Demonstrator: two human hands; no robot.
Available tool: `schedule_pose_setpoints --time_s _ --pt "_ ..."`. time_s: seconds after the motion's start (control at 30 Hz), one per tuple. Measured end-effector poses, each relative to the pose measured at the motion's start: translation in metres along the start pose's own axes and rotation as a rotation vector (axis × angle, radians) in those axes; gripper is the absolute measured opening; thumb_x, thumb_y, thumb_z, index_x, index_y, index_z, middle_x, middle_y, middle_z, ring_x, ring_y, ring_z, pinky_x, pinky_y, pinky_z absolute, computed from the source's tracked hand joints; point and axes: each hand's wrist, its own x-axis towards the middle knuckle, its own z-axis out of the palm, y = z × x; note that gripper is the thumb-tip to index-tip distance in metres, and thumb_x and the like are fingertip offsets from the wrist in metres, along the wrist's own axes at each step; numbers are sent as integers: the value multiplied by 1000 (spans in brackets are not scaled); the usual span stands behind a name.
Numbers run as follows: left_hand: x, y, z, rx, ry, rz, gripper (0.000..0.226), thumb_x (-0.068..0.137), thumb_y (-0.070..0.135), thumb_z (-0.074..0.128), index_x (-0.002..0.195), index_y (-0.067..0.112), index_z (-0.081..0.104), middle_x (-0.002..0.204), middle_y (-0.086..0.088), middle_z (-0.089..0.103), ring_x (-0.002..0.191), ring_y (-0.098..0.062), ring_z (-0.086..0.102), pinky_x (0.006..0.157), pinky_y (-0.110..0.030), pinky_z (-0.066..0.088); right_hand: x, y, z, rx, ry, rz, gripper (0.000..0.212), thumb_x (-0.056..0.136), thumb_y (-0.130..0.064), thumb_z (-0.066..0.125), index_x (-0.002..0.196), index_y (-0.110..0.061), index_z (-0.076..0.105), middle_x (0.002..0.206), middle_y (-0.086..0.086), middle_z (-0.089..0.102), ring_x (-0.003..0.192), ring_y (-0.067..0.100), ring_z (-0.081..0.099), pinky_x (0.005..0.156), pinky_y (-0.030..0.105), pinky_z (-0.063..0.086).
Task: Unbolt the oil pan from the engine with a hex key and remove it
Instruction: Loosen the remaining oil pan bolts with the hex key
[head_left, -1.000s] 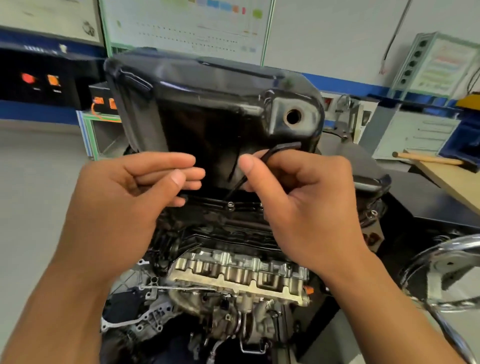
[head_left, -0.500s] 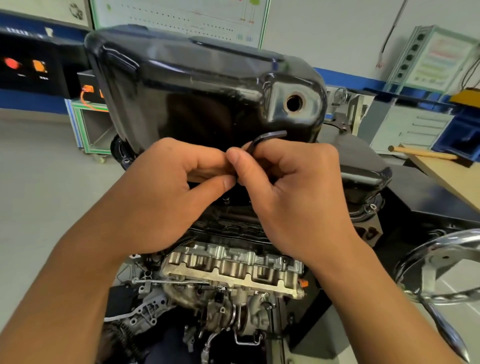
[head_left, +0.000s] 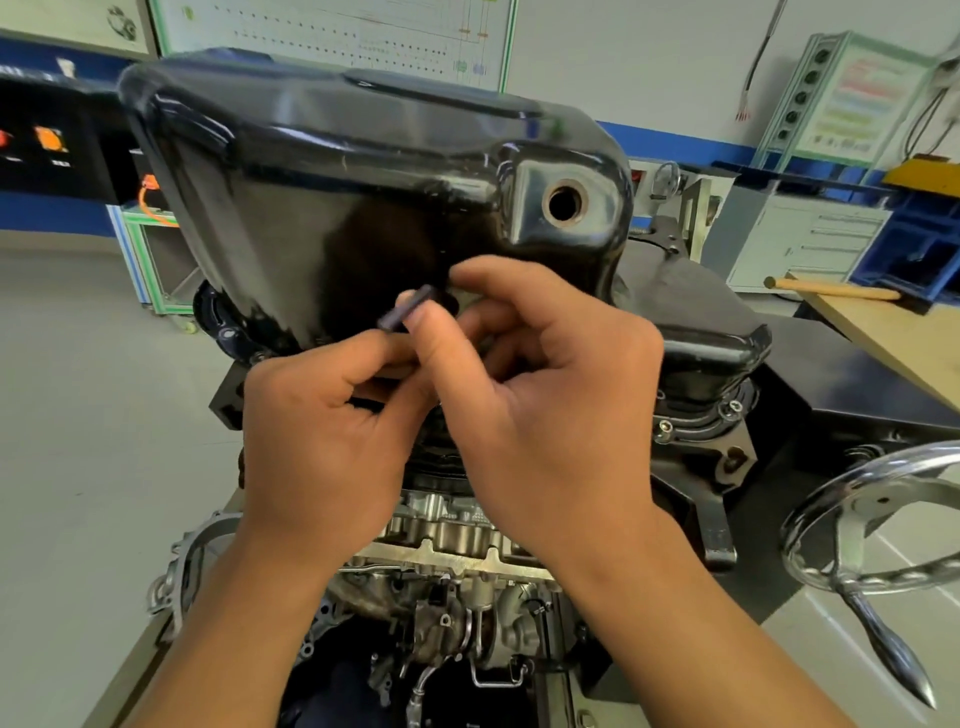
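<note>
The glossy black oil pan (head_left: 363, 171) sits on top of the upturned engine (head_left: 447, 551), its open drain hole (head_left: 564, 201) facing me. Both hands meet in front of the pan's lower edge. My right hand (head_left: 540, 395) grips the black hex key (head_left: 406, 307), whose short end sticks up to the left above the thumb. My left hand (head_left: 322, 431) pinches the key's shaft from the left, fingers curled against the right thumb. The key's tip and the bolt under it are hidden behind the hands. Flange bolts (head_left: 665, 427) show at the right.
A chrome handwheel (head_left: 872, 525) of the engine stand sticks out at the lower right. A wooden bench with a hammer handle (head_left: 831, 288) lies at the right. Cabinets and wall panels stand behind. Grey floor spreads to the left.
My left hand closed in from apart and now pinches the key beside the right thumb. The key's short end swung from pointing right to pointing up-left. The view moved closer.
</note>
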Motion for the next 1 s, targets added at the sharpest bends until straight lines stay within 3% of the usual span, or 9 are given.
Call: schedule_pose_setpoints --time_s 0.1,0.27,0.4,0.53,0.6,0.7,0.77,0.9,1.0 --pt "0 -1 2 12 36 -19 19 90 35 62 84 19 71 75 23 64 64 13 60 58 -2 40 0 0 2 13 -17 -48 8 85 -13 78 90 -7 76 74 -1 70 69 9 64 64 26 52" --pt "0 -3 -1 21 -57 -54 6 91 32 65 92 33 71 62 28 62 48 1 54 48 -4 35 -4 10 3 285 -32 188 6 80 -8 82 83 -7 77 71 6 69 63 15 62 60 26 50" --pt "-1 -9 -13 -27 -233 -79 18 98 18 60 88 24 73 67 8 67 56 -12 64 48 -22 49 -7 14 4 309 -110 120 5 84 -3 77 89 -1 77 75 10 67 65 14 61 61 20 49" --pt "2 -6 -17 -15 -203 -50 26 98 26 57 77 39 65 60 7 63 47 -12 58 45 -13 41 -10 15 2 274 -208 16 14 91 -1 68 102 2 74 78 9 62 67 10 59 65 12 46" --pt "2 -5 -15 -3 -132 -52 17 93 31 63 79 39 67 56 4 62 46 -18 55 43 -26 44 -9 17 0 214 -202 -7 14 89 -4 71 103 0 75 75 4 59 69 6 54 67 14 43" --pt "2 -9 -11 28 -89 -67 12 87 29 73 82 18 76 57 -5 64 49 -26 57 45 -40 45 -7 19 -4 173 -153 -23 11 83 -5 79 93 -3 78 71 4 61 68 9 54 64 16 42" --pt "2 -9 -9 54 -89 -67 13 86 25 73 81 14 75 54 -6 61 46 -23 53 44 -38 43 -6 19 -5 166 -136 -24 8 82 -5 80 90 -4 77 71 5 62 67 7 54 63 15 42" --pt "7 -8 -16 -49 -241 -71 14 94 21 66 96 33 72 64 2 67 54 -18 63 51 -33 53 -1 19 -11 137 -222 -24 8 89 -5 72 93 0 77 74 10 63 71 15 59 65 26 49" --pt "13 -11 -23 -37 -358 -32 17 95 22 62 98 36 70 66 7 68 56 -13 65 55 -21 53 3 19 -16 77 -321 -40 14 96 -7 63 99 -1 75 73 5 56 72 10 53 66 22 45"
